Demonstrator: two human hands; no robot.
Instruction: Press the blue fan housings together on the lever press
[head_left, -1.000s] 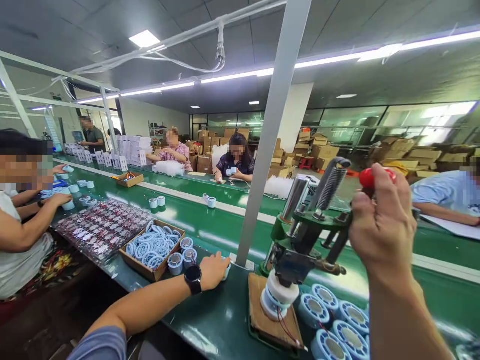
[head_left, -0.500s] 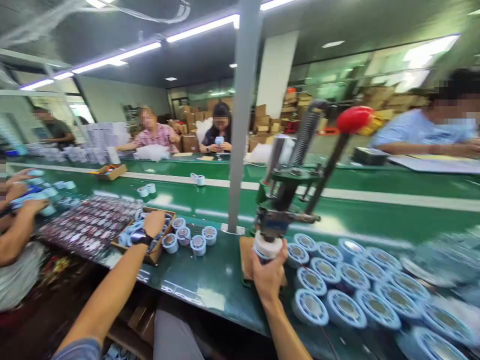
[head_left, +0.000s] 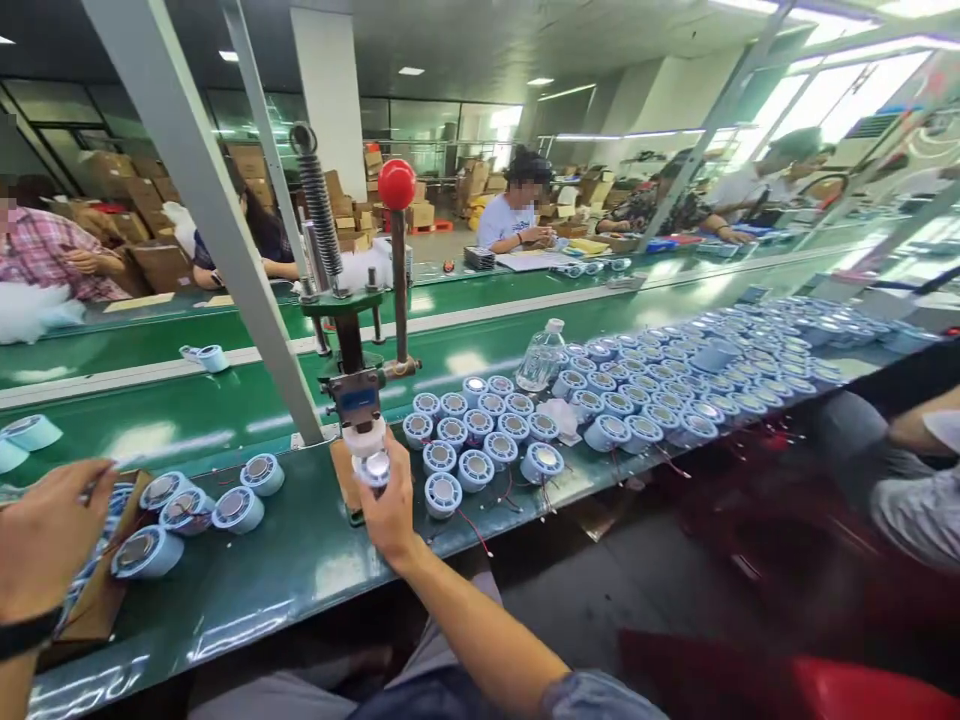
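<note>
My right hand (head_left: pixel 391 510) is wrapped round a round part with a silver centre (head_left: pixel 373 468), just under the white head (head_left: pixel 364 436) of a hand press (head_left: pixel 357 395). At the left edge my left hand (head_left: pixel 52 530) is raised over a cardboard box (head_left: pixel 94 610) of light blue pieces, thumb and fingers pressed together. What they hold, if anything, is too small to make out. Between the hands, several light blue round units (head_left: pixel 238 508) stand on the green bench (head_left: pixel 300 560). The press lever with its red ball (head_left: pixel 397 184) points up.
Many blue round units (head_left: pixel 476 470) with loose wires cover the bench on the right, around a clear plastic bottle (head_left: pixel 541 355). A grey post (head_left: pixel 202 200) rises left of the press. People sit across the belt; a person's knee shows at right.
The view has swung to the right. My left hand has lifted out of the box of blue pieces. The right hand stays at the press, now with the part's silver face showing.
</note>
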